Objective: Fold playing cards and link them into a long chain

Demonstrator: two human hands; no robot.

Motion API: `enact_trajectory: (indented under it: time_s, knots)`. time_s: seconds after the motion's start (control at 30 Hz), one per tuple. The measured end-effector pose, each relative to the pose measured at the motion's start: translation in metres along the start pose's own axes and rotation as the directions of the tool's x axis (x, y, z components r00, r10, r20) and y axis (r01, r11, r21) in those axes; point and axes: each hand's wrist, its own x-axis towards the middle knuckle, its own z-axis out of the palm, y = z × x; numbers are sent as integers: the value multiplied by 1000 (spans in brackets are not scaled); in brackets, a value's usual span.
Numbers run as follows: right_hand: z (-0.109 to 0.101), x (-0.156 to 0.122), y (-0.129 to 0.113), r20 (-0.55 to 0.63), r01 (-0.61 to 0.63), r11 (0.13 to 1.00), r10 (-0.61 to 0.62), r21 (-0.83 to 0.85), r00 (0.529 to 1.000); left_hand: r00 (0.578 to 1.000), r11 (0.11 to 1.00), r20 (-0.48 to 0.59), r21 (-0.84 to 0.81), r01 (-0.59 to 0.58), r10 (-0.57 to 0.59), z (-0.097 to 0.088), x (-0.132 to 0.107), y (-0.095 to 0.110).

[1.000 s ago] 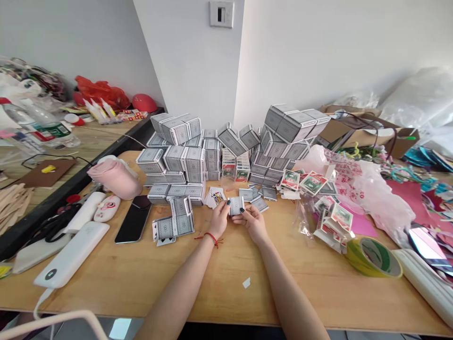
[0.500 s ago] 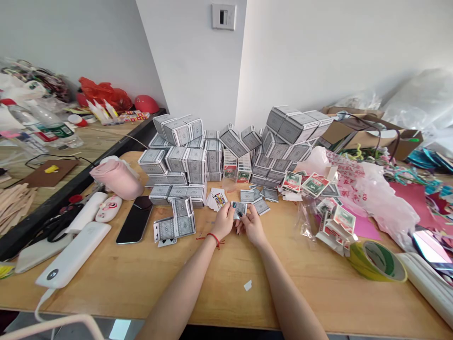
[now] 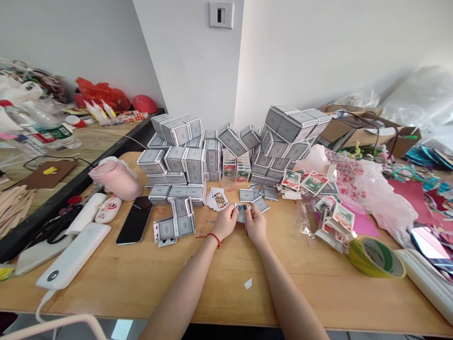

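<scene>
Hands (image 3: 226, 222) closer together; loose cards (image 3: 261, 204) beyond

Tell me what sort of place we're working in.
Probably an indoor craft workspace: playing-card blocks are stacked on the wooden table, a yellow tape roll lies at the right, and pointed-tip bottles stand at the far left.

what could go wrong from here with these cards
The card pinched between the left hand and right hand might crease if squeezed unevenly. The loose grey-backed cards just beyond the right hand could get nudged. The tilted card blocks at the middle of the structure look likeliest to slip if bumped.
</scene>
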Motion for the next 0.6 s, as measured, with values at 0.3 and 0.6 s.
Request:
enact_trajectory:
  time_s: [0.3,0.6]
  knots:
    - [-3,0,7,-55,167,945,-190,-280,980,1000,999,0,26,-27,27,1,-1,1]
    - [2,-3,2,-113,120,974,-143,-195,983,999,999,-13,-40,-36,35,1,-3,5]
